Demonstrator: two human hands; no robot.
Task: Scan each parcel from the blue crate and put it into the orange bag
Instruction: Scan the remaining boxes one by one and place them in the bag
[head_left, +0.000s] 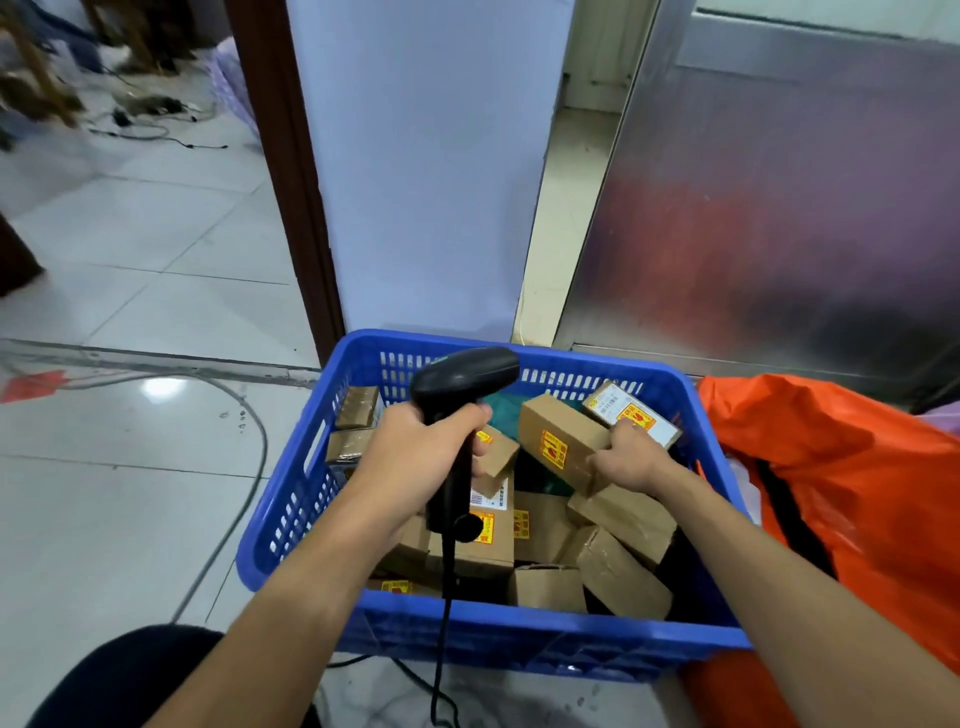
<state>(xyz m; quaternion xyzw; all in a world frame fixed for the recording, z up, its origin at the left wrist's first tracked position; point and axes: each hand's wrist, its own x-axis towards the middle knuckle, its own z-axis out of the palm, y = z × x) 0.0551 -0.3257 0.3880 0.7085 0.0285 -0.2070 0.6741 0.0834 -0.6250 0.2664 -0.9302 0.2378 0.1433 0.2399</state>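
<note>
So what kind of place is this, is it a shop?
Probably a parcel sorting spot, maybe a courier depot's back room. A blue crate holds many labelled cardboard parcels, the left hand grips a corded barcode scanner, and a big orange bag sits beside the crate.

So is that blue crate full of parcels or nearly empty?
Fairly full: the blue crate holds many cardboard parcels, heaped at angles over one another.

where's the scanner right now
Head view: the black handheld scanner is gripped in the left hand over the left half of the blue plastic crate, beside the cardboard parcel the right hand grips.
</note>
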